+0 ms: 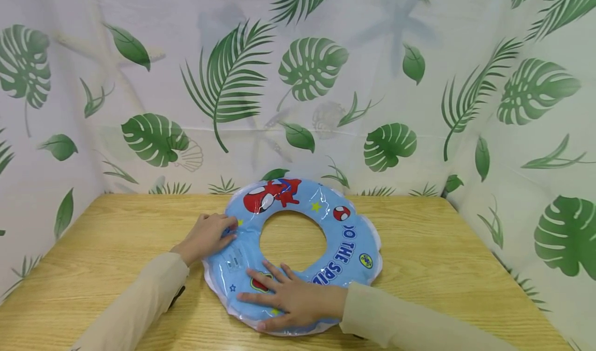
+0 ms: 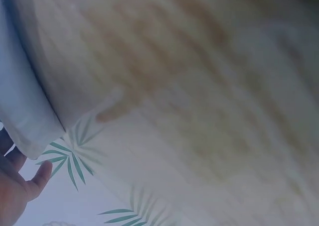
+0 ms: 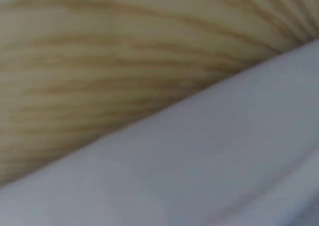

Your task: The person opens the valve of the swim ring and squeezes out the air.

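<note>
A light blue inflatable swim ring [image 1: 358, 245] with red cartoon figures, yellow stars and dark blue lettering lies on the wooden table. At its left side, my left hand [image 1: 207, 235] rests on the vinyl with fingers bent and thumb apart from them. The left wrist view catches part of that hand [image 2: 17, 186] beside the pale edge of the ring [image 2: 30, 101]. My right hand [image 1: 298, 299] lies palm down across the near part of the ring, fingers spread toward the left. In the right wrist view, a blurred pale surface covers the lower half, and no fingers show.
The wooden table [image 1: 437, 247] extends to both sides of the ring. Behind it and along both sides hangs a white cloth [image 1: 344, 149] printed with green leaves. Beige sleeves [image 1: 144, 294] cover both forearms.
</note>
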Demonstrator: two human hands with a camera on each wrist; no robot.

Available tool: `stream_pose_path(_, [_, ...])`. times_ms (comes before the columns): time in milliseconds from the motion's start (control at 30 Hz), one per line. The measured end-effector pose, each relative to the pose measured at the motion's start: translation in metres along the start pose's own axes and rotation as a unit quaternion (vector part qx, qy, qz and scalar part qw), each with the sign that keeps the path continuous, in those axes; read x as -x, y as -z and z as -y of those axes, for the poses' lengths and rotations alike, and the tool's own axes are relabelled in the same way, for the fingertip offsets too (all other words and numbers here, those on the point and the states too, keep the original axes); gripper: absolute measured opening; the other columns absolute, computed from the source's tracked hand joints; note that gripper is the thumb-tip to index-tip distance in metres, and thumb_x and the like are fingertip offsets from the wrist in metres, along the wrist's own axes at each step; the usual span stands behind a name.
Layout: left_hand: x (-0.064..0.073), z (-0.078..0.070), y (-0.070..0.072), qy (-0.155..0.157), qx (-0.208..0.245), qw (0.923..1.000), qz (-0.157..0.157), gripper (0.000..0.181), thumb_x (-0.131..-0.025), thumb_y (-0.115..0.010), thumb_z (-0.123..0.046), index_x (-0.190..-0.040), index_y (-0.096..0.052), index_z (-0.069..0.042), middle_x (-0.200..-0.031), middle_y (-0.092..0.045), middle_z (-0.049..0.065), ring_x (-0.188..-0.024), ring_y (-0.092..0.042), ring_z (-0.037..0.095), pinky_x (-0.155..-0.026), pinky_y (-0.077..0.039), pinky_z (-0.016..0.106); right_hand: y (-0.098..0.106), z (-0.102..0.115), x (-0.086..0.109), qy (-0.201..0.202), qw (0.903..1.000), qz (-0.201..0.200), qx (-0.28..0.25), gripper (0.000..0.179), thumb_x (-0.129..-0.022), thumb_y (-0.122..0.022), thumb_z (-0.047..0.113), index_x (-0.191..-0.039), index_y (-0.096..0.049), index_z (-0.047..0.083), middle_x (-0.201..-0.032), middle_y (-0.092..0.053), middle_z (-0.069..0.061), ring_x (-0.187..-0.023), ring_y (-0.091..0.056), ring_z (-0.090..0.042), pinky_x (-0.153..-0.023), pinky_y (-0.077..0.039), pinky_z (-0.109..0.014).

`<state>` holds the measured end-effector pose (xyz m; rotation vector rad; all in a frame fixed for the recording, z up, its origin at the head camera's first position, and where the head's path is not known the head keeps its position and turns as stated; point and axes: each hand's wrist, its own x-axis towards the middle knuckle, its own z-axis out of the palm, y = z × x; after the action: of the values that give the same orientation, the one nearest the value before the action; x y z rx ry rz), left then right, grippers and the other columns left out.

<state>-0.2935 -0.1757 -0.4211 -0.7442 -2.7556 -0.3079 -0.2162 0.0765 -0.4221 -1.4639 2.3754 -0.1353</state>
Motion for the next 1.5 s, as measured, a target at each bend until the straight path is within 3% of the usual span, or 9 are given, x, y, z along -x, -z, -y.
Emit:
stream_pose_path(300, [0.002,0.000,0.000,0.007,-0.003,1.0000,-0.007,0.012,-0.082,-0.068,-0.024,-0.088,-0.060,-0.017,-0.084,-0.063,-0.003,-0.087,-0.060,0.022,-0.084,-0.040,0.051,0.014,-0.011,0.020,-0.026,0.9981,-0.055,0.013,0.062,-0.090,-0.025,0.064,-0.144,-0.007,0.042,-0.156,0.004,0.003,-0.141,0.007,-0.034,-0.108,-0.006,-0.061])
stream_pose_path(533, [0.004,-0.002,0.005,0.030,0.024,0.9993,0.002,0.018,-0.083,-0.067,-0.025,-0.096,-0.062,-0.014,-0.093,-0.064,0.000,-0.094,-0.060,0.021,-0.089,-0.037,0.053,0.026,-0.035,0.043,-0.093,0.9902,-0.104,0.013,0.067,-0.090,-0.030,0.063,-0.147,-0.014,0.031,-0.156,-0.001,-0.001,-0.142,0.003,-0.034,-0.109,-0.005,-0.061])
stream_pose_path(667, [0.005,-0.004,0.008,0.032,0.011,0.9994,-0.009,0.027,-0.084,-0.065,-0.029,-0.104,-0.061,-0.011,-0.101,-0.064,0.003,-0.099,-0.059,0.022,-0.088,-0.038,0.053,0.029,-0.051,0.056,-0.131,0.9822,-0.133,0.017,0.067,-0.090,-0.035,0.060,-0.147,-0.017,0.027,-0.156,-0.004,-0.005,-0.141,0.001,-0.036,-0.108,-0.007,-0.062])
stream_pose_path(933, [0.013,-0.030,0.012,-0.023,-0.002,0.9993,-0.028,0.051,-0.085,-0.058,-0.045,-0.122,-0.053,-0.010,-0.121,-0.056,0.008,-0.114,-0.051,0.027,-0.092,-0.037,0.052,0.022,-0.079,0.072,-0.179,0.9657,-0.187,0.022,0.070,-0.090,-0.042,0.055,-0.146,-0.023,0.019,-0.154,-0.010,-0.012,-0.140,-0.003,-0.041,-0.106,-0.008,-0.065])
stream_pose_path(1067, [0.019,-0.052,0.012,-0.046,0.003,0.9989,0.009,0.067,-0.086,-0.050,-0.055,-0.133,-0.045,-0.007,-0.135,-0.046,0.013,-0.124,-0.043,0.031,-0.100,-0.032,0.054,0.019,-0.088,0.076,-0.205,0.9583,-0.198,0.025,0.074,-0.088,-0.045,0.057,-0.146,-0.024,0.016,-0.154,-0.010,-0.014,-0.139,-0.003,-0.044,-0.104,-0.008,-0.067])
stream_pose_path(1300, [0.029,-0.084,0.005,-0.034,0.016,0.9883,0.148,0.094,-0.080,-0.033,-0.075,-0.146,-0.020,-0.010,-0.154,-0.012,0.014,-0.141,-0.010,0.036,-0.111,-0.013,0.055,0.013,-0.097,0.078,-0.253,0.9477,-0.194,0.017,0.083,-0.085,-0.045,0.063,-0.147,-0.016,0.016,-0.154,-0.004,-0.016,-0.138,0.002,-0.045,-0.103,-0.006,-0.068])
stream_pose_path(1400, [0.032,-0.088,0.001,-0.024,0.012,0.9843,0.175,0.101,-0.075,-0.032,-0.081,-0.147,-0.015,-0.012,-0.155,-0.002,0.014,-0.141,-0.001,0.037,-0.110,-0.008,0.057,0.010,-0.099,0.078,-0.264,0.9470,-0.183,0.011,0.087,-0.083,-0.044,0.065,-0.148,-0.014,0.016,-0.154,-0.001,-0.017,-0.138,0.002,-0.047,-0.102,-0.004,-0.070])
stream_pose_path(1500, [0.034,-0.090,-0.002,-0.014,0.002,0.9834,0.181,0.107,-0.071,-0.032,-0.084,-0.147,-0.013,-0.012,-0.154,0.002,0.015,-0.140,0.004,0.039,-0.108,-0.006,0.062,0.007,-0.101,0.077,-0.271,0.9470,-0.172,0.008,0.090,-0.082,-0.044,0.067,-0.148,-0.012,0.015,-0.154,0.001,-0.017,-0.137,0.003,-0.048,-0.100,-0.003,-0.071])
